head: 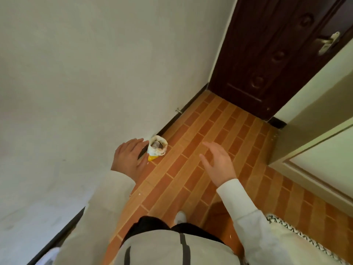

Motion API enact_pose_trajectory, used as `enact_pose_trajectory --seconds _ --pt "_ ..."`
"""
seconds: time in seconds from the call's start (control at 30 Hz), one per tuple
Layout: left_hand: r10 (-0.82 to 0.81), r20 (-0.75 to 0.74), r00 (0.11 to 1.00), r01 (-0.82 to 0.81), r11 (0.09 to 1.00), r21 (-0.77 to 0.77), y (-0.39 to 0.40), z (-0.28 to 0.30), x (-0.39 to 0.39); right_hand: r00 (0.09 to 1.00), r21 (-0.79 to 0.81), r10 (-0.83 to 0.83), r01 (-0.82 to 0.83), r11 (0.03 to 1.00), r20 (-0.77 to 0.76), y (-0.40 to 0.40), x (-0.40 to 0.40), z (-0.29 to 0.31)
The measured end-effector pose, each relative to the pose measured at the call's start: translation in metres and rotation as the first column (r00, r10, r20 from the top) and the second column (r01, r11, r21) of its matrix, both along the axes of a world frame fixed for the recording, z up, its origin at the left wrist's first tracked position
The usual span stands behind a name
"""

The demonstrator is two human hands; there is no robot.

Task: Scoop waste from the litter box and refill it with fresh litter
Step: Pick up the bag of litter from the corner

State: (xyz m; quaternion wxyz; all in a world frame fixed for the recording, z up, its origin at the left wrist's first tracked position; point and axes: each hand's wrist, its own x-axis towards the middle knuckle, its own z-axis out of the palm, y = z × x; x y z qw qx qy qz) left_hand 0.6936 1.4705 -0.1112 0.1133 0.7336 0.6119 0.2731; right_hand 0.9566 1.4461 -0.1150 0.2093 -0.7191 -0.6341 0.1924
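Bag (157,147), white w/ yellow base, stands open-topped on tile floor (200,150) right against the wall (76,73), dark lumps inside. Left hand (129,156) just beside bag, fingers spread, palm down, holding nothing; can't tell if touching. Right hand (217,162) to bag's right, apart from it, fingers splayed, empty. Door (267,54) beyond bag.

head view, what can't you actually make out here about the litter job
- Litter box: not in the head view at all.
- Small bag by the wall: open top shows dark lumps, too small to identify; yellow base partly hidden behind the left hand.
- Left hand and right hand: both blurred, holding nothing.
- Patterned rug: cut off by the right edge and the sleeve.
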Motion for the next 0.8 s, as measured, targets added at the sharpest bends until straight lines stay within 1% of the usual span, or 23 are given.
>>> enact_pose_trajectory --seconds 0.07,0.2,0.37,0.47,0.57,0.7,0.8 --pt "0.059 -0.018 0.998 -0.060 0.998 -0.021 0.017 -0.001 0.013 0.997 -0.001 0.071 -0.071 0.998 0.013 0.037 0.017 -0.001" --pt "0.149 -0.082 0.985 -0.159 0.979 -0.125 0.047 -0.013 0.023 0.982 -0.041 0.182 -0.181 0.983 0.041 0.101 0.033 -0.012" --pt "0.253 -0.138 0.957 -0.279 0.934 -0.221 0.085 -0.037 0.030 0.949 -0.095 0.314 -0.311 0.946 0.024 0.177 0.037 -0.034" --pt "0.310 -0.144 0.940 -0.337 0.914 -0.228 0.115 -0.051 0.032 0.932 -0.113 0.361 -0.359 0.926 0.000 0.221 0.039 -0.048" --pt "0.368 -0.139 0.920 -0.391 0.894 -0.220 0.151 -0.061 0.033 0.913 -0.167 0.408 -0.402 0.900 -0.001 0.269 0.038 -0.061" --pt "0.453 -0.131 0.882 -0.472 0.851 -0.232 0.202 -0.063 0.035 0.887 -0.215 0.461 -0.448 0.868 0.011 0.338 0.037 -0.068" --pt "0.485 -0.145 0.863 -0.506 0.826 -0.248 0.234 -0.063 0.035 0.855 -0.208 0.518 -0.502 0.840 0.030 0.384 0.031 -0.070"
